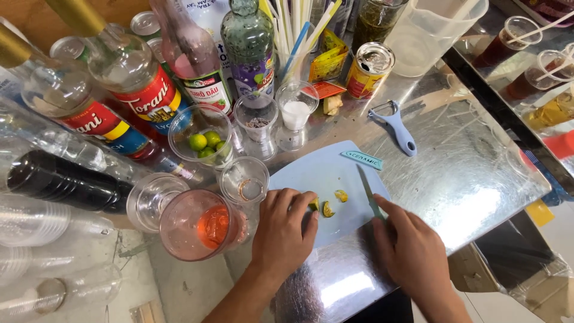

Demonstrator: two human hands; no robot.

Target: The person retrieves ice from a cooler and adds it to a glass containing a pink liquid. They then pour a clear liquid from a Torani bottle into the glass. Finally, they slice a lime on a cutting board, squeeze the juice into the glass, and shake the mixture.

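Left hand [284,230]: resting palm-down on the near edge of the cutting board [335,179], its fingertips pinning a small green citrus piece [314,204] against the board; it is pressing rather than closing around it.
Right hand [412,251]: gripping the handle of a knife [369,191], with the forefinger lying along the handle; the green blade is pointing away from the person, flat over the board.
Cutting board: a pale blue board lying on the shiny metal tabletop [466,179], directly in front of the person.
Cut fruit: two more citrus pieces [333,202] are lying on the board between the two hands, just beside the left fingertips, showing yellow flesh.
Whole fruit: a clear plastic cup [200,140] is holding several small green citrus fruits, standing beyond the board to the left.
Drink: a clear cup of orange-red liquid [200,224] is standing just left of the left hand.
Empty cup: a small clear cup [244,180] is standing between the drink and the fruit cup, touching the board's left edge.
Peeler: a blue-handled peeler [394,125] is lying on the tabletop beyond the board to the right, well apart from the knife.
Bottles: tall syrup bottles [137,78] are crowding the far left.
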